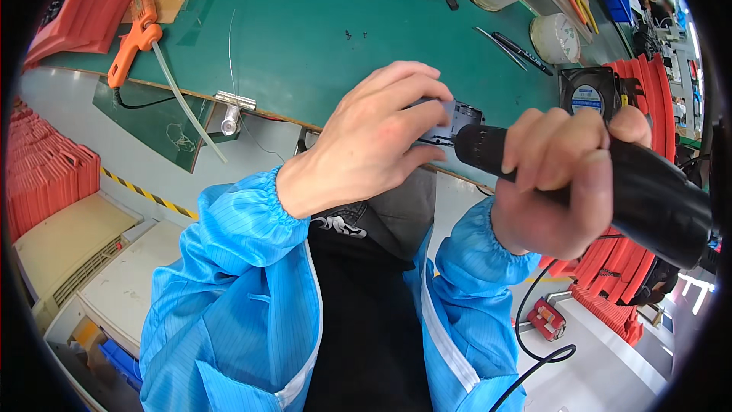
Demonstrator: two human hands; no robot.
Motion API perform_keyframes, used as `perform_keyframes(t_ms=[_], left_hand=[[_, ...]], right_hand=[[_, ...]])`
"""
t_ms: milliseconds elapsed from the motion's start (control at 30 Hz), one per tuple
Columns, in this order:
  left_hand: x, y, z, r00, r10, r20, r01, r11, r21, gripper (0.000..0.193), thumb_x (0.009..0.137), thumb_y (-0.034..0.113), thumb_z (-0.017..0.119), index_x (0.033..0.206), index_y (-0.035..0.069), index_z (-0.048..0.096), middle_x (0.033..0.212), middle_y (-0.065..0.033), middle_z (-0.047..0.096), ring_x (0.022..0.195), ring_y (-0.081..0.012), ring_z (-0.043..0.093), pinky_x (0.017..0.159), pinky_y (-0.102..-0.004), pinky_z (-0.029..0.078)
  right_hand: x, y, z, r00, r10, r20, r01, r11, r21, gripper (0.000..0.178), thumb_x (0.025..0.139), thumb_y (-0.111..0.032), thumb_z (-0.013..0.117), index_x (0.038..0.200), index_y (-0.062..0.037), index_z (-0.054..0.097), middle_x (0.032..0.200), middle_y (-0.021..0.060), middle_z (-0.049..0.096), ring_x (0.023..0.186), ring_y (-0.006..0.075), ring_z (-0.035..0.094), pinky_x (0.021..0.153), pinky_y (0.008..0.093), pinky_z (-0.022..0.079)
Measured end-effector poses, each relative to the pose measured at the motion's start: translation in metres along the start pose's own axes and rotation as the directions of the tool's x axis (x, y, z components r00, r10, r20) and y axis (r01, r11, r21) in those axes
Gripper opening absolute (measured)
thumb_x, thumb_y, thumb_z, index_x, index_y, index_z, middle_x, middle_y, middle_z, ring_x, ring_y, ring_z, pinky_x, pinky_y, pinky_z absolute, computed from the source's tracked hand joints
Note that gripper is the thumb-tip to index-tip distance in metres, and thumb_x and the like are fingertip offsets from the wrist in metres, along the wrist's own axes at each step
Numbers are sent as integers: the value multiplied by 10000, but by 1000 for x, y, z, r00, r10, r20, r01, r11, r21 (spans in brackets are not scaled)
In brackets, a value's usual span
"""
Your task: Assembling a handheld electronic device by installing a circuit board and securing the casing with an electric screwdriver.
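Observation:
My left hand (377,130) is closed, its fingers curled against a small grey plastic part (463,116) at the near edge of the green bench. The fingers hide much of that part. My right hand (560,175) is wrapped round a black electric screwdriver (659,198), which lies nearly level. The tool's narrow nose (479,146) points left at the grey part, close to my left fingertips. A thin dark bit seems to run from the nose, though its exact contact point is hidden.
An orange glue gun (137,38) lies at the bench's left end, near a metal clip (235,101). On the right are tweezers (499,47), a pen (522,53), tape rolls (555,40) and a square black fan (568,80). Red folders (652,99) stand beyond. A black cable (526,328) hangs below.

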State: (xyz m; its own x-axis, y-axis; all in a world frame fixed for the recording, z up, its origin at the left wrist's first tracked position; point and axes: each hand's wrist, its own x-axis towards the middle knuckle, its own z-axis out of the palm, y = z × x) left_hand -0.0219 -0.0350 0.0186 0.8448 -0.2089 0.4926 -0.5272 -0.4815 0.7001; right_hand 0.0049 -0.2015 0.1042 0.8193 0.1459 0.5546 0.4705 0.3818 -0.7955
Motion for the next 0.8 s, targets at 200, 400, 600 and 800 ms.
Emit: perform_keyframes(t_ms=[200,400,600,800], left_hand=[[5,-16,-26,996,-13,-91,26,989,145,226,728,-7,856,885,19,697,1088,-95,738,1181,-375,667,958,-447,563],[3,-35,-49,989,-29,-147,78,937,340,230,757,60,843,953,40,725,1129,-112,717,1190,-366,641,977,-466,548],[-14,4,-26,996,-74,42,63,972,226,426,767,144,880,1171,62,772,1378,-153,663,1365,-409,569,1099,-501,510],[-21,5,-4,993,-114,40,102,970,221,475,750,163,890,1203,66,783,1426,-203,631,1391,-435,549,1107,-518,504]], right_hand=[[20,11,-6,988,-90,129,79,993,87,386,984,-159,534,1329,7,487,736,53,493,534,150,438,530,354,414],[31,30,21,988,35,-147,-51,993,-107,354,949,-58,585,1280,22,490,641,59,452,471,156,415,494,360,431],[32,34,19,995,52,-80,-65,984,-167,352,943,-48,619,1263,22,489,622,55,466,466,153,452,492,346,442],[37,62,16,999,0,-54,4,997,79,283,928,-19,673,1165,15,523,601,53,500,441,138,468,473,325,441]])
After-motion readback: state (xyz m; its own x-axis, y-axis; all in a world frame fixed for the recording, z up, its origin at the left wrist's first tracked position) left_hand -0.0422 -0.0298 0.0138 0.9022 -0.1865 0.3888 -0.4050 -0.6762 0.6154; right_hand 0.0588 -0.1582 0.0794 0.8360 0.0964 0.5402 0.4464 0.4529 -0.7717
